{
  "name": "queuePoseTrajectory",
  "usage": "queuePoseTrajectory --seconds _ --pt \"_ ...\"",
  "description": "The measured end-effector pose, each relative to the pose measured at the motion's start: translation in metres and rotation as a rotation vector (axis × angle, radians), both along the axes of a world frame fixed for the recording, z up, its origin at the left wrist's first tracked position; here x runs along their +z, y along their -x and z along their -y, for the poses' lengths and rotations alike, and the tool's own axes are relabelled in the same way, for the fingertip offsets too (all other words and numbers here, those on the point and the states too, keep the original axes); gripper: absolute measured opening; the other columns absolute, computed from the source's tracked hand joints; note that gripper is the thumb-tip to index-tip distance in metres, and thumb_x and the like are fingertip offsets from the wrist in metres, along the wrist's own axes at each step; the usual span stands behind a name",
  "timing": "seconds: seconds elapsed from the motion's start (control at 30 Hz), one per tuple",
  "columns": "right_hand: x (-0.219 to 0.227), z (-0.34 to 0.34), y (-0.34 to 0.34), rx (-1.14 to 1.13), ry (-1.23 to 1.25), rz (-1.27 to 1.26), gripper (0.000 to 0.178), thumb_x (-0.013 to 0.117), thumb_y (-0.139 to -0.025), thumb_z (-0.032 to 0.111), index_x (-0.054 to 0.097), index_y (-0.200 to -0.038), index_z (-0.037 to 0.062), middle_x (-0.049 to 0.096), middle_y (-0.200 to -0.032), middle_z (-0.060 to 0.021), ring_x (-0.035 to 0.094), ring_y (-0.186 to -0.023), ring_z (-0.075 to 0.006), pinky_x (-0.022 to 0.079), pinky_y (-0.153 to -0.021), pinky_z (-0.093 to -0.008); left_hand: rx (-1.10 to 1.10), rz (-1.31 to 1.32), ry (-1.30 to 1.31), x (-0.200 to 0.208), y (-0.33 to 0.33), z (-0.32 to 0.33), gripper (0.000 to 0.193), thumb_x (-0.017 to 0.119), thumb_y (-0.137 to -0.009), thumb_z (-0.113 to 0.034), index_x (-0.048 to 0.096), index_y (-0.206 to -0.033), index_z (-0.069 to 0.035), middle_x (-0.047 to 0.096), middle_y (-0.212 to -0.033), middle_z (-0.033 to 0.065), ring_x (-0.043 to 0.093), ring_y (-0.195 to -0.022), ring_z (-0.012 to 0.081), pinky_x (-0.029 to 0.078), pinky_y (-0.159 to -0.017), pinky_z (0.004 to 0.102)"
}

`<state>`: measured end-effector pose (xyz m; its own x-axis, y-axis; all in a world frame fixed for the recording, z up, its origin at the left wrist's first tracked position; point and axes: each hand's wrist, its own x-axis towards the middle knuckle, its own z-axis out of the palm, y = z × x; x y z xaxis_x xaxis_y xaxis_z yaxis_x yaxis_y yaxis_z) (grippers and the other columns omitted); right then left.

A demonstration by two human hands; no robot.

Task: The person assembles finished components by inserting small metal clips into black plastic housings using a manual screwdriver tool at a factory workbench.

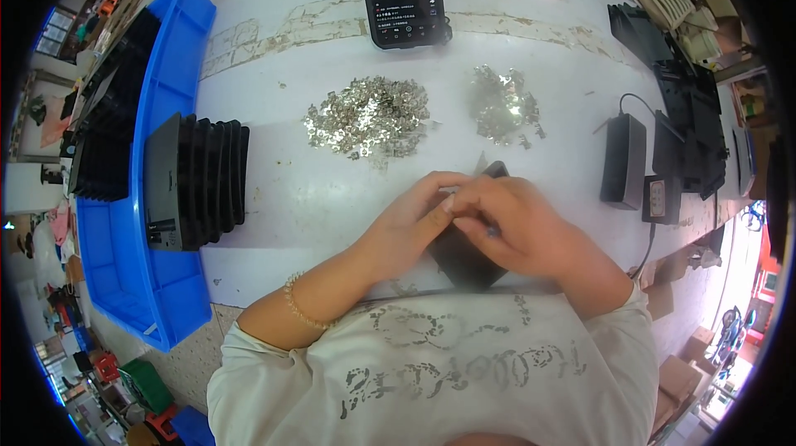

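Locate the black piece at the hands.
In the head view, the black piece is just right of centre, partly covered by the left hand and right hand, between the pale shirt and the smaller shiny metal heap.

My left forearm slants up and inward from the lower left, and my right forearm comes in steeply from the lower right. Both converge in front of my chest. My left hand reaches toward the right, its thumb stretched to meet the other side. My right hand bends inward, back uppermost, fingers curled toward that thumb. The fingertips overlap and blur, so I can't quite tell how tightly they pinch.
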<state>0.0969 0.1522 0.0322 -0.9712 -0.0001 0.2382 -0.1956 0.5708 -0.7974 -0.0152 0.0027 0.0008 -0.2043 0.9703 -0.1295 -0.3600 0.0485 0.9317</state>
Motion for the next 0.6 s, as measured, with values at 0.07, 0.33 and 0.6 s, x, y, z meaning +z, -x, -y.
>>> queuePoseTrajectory --seconds 0.07,0.33,0.6 --pt "0.003 0.0 0.0 -0.006 0.014 0.064 0.025 0.061 -0.077 0.002 0.048 -0.097 0.0062 0.055 -0.064 -0.0087 0.054 -0.057 -0.0299 0.039 -0.051 -0.0372 0.0 0.045 0.008 0.0 0.0 0.0 0.046 0.045 -0.097 -0.034 0.039 -0.128 -0.001 0.055 -0.115 0.0117 0.05 -0.11 0.017 0.039 -0.095 0.0304" --pt "0.007 0.0 0.0 -0.048 -0.046 0.027 0.022 0.063 -0.076 0.003 0.05 -0.092 0.0064 0.058 -0.066 -0.0076 0.055 -0.055 -0.0286 0.042 -0.05 -0.0357 0.011 0.039 0.042 0.002 0.0 0.0 0.045 0.047 -0.096 -0.032 0.04 -0.128 -0.001 0.055 -0.115 0.0115 0.05 -0.11 0.0173 0.038 -0.096 0.0307" --pt "0.016 -0.005 0.0 -0.11 -0.042 0.03 0.016 0.061 -0.075 0.0 0.053 -0.087 0.0055 0.057 -0.065 -0.0074 0.054 -0.054 -0.0268 0.04 -0.049 -0.0344 0.006 -0.004 0.1 0.003 -0.001 0.001 0.045 0.048 -0.095 -0.033 0.04 -0.128 -0.003 0.053 -0.116 0.0118 0.049 -0.11 0.0169 0.039 -0.094 0.0303"
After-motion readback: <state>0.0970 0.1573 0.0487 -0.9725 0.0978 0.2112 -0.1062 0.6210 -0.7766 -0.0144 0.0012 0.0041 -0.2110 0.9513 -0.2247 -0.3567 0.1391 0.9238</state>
